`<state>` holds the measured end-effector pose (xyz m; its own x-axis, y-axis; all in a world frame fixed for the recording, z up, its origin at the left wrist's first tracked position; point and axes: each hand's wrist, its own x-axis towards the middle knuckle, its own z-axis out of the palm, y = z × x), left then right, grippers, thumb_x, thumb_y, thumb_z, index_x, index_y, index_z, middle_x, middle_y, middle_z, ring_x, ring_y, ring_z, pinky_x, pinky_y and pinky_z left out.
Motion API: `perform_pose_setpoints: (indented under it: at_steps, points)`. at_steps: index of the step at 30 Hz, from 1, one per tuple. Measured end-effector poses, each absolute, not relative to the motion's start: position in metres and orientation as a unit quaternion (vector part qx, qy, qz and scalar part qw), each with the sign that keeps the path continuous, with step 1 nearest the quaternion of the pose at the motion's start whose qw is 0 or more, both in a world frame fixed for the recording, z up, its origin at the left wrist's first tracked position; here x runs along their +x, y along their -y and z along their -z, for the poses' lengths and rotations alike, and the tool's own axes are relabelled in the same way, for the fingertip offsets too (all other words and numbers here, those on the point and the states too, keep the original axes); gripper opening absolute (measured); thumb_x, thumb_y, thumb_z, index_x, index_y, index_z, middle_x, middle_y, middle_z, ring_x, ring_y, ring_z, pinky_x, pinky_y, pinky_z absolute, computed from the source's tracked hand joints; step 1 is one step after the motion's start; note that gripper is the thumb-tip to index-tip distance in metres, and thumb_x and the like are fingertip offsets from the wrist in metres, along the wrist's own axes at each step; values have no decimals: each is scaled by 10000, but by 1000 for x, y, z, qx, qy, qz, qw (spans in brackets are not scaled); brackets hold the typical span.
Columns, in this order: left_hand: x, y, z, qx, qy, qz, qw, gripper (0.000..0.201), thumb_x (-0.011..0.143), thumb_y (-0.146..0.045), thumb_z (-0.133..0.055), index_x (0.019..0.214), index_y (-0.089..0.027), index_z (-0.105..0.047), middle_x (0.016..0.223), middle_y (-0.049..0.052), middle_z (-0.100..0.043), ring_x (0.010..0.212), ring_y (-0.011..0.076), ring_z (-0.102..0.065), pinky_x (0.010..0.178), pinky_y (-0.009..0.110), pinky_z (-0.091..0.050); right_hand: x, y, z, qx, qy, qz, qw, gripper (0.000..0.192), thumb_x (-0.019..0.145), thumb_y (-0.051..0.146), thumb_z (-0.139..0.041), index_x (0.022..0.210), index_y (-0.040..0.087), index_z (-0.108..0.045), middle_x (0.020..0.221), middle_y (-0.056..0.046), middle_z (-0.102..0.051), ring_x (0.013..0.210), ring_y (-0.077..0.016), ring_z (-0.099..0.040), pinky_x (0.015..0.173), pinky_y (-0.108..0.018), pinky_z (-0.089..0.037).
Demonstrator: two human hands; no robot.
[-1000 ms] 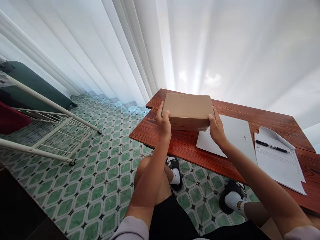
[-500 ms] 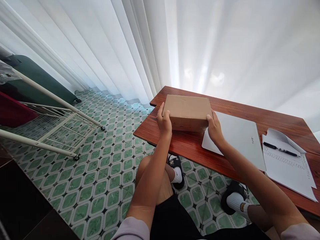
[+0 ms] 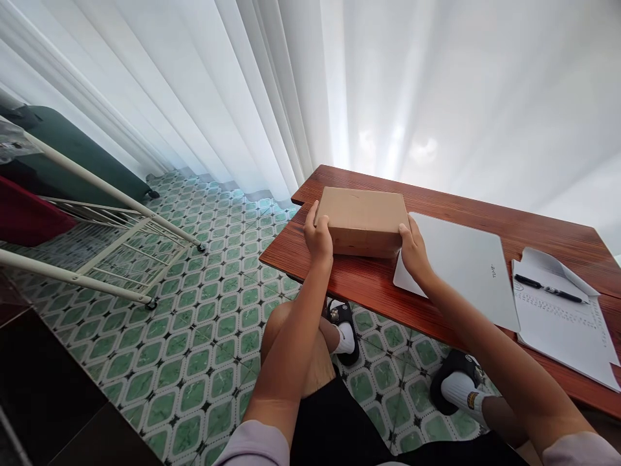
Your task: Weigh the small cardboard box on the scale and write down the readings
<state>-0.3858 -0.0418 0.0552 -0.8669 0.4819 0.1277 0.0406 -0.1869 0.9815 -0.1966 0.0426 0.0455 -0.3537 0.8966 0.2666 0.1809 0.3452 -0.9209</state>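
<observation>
Brown cardboard forms the box (image 3: 361, 210), which is held at the left end of the table (image 3: 475, 210), its top face tilted up to view; whether its base touches the wood cannot be told. The left hand (image 3: 319, 238) presses on the box's left end, thumb at the near top edge, fingers along the side. The right hand (image 3: 413, 251) presses on the opposite end in the same manner, thumb at the near corner. Both hands are apart from each other, with the box clamped between them. A small curved mark shows on the top near the far edge.

Markings noted: the pale grey laptop (image 3: 466, 272), lying just right of the box and partly under the right forearm, bears small dark lettering (image 3: 493, 270) set sideways, too small to read with certainty. Beside it, the paper (image 3: 557, 330) carries rows of handwriting, illegible at this size, and its far corner is curled. A black pen (image 3: 552, 288) lies across the sheet; its lighter middle has print that cannot be read. Under the table, the right sock (image 3: 460, 390) shows a yellow and dark patch, and each black slipper (image 3: 453, 369) a round white emblem, wording unclear
</observation>
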Motion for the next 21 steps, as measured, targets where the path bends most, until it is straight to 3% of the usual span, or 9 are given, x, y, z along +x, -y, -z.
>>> perform_pose_setpoints:
  at_steps: [13,21]
  points:
    - [-387,45,-46,191,-585,-772,162,576,801,-256,-557,1362,-158,-647,1514,75,-542,1414,256,-487,1109,292,-454,-199,-45,-38,-401,705,-424,404,585,972,517,-390,1471,226,-478,1570,-109,-470,1464,-311,-396,1244,-554,-275]
    - [-387,48,-50,189,-610,-750,174,604,778,-264,-573,1368,-159,-647,1506,92,-548,1401,303,-496,1123,361,-455,-196,-46,-36,-396,718,-416,392,617,975,526,-390,1511,222,-433,1588,-108,-447,1476,-303,-382,1251,-558,-269]
